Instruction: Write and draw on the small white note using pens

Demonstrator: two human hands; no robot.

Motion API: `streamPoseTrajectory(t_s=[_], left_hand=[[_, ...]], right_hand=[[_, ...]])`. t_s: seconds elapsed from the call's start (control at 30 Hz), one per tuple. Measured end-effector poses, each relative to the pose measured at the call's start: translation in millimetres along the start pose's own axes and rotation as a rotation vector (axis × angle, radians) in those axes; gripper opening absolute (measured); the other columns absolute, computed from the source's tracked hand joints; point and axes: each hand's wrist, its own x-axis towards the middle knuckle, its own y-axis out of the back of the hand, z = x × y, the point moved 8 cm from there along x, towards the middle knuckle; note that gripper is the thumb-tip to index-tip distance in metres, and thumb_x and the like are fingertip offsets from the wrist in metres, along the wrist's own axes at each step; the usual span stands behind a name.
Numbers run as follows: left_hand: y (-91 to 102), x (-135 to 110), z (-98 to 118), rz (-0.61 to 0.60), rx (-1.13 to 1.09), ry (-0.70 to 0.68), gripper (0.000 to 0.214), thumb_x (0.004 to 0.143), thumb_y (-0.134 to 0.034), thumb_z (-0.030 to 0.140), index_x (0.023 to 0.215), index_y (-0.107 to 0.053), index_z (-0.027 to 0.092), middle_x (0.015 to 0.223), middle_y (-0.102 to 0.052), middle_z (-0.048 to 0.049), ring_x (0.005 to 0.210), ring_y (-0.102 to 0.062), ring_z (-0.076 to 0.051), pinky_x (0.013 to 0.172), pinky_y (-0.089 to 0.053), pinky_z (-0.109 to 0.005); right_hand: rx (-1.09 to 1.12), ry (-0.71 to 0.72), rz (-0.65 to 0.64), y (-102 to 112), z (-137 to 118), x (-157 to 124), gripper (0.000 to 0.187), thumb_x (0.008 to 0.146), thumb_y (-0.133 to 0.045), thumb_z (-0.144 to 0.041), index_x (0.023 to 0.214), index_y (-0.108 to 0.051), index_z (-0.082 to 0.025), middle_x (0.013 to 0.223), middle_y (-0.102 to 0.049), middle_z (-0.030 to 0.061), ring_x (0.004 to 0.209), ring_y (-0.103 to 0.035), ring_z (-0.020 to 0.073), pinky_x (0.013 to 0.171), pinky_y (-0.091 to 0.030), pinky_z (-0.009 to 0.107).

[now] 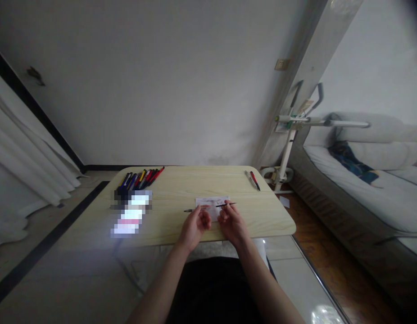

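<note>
My left hand (196,223) is closed, its thumb and fingertips pinching a slim pen (188,210) whose dark end sticks out to the left. The rest of that pen is largely covered by the fingers. In my right hand (233,222), also closed, is a thin dark pen-like stick (226,205), held nearly level; whether it is a whole pen or one part of it is too small to tell. Both hands are above the near part of the table, over a small printed sheet of paper (211,200), which they partly hide.
Several pens and markers (141,178) lie bunched at the table's (181,180) far left. A bright, pixelated phone-like screen (130,213) is in front of them. Two more pens (252,180) lie at the far right. Beyond stand white exercise equipment (287,153) and a sofa (360,180).
</note>
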Motion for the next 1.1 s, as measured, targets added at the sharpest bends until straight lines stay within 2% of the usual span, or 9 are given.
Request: streamPoseTrajectory(t_s=[0.73,1.1], left_hand=[[2.9,0.9,-1.7,0.012,-0.014,0.009,0.033,0.075,-0.051,0.04,0.092,-0.056,0.012,0.06,-0.054,-0.0012,0.049,-0.049,-0.009,0.047,-0.035,-0.022],[-0.2,1.1,-1.0,-0.024,0.027,-0.022,0.032,0.076,-0.049,0.041,0.09,-0.056,0.012,0.059,-0.053,-0.0007,0.049,-0.048,-0.009,0.048,-0.034,-0.022]], right_hand=[[-0.023,-0.007,0.004,-0.8,-0.2,-0.3,0.017,0.068,-0.064,-0.02,0.084,-0.057,-0.021,0.068,-0.054,-0.0039,0.046,-0.043,0.0042,0.043,-0.037,0.016],[0.011,-0.01,-0.012,1.1,1.4,0.7,0.016,0.07,-0.064,-0.02,0.084,-0.057,-0.021,0.067,-0.054,-0.0047,0.048,-0.044,0.0026,0.045,-0.038,0.013]])
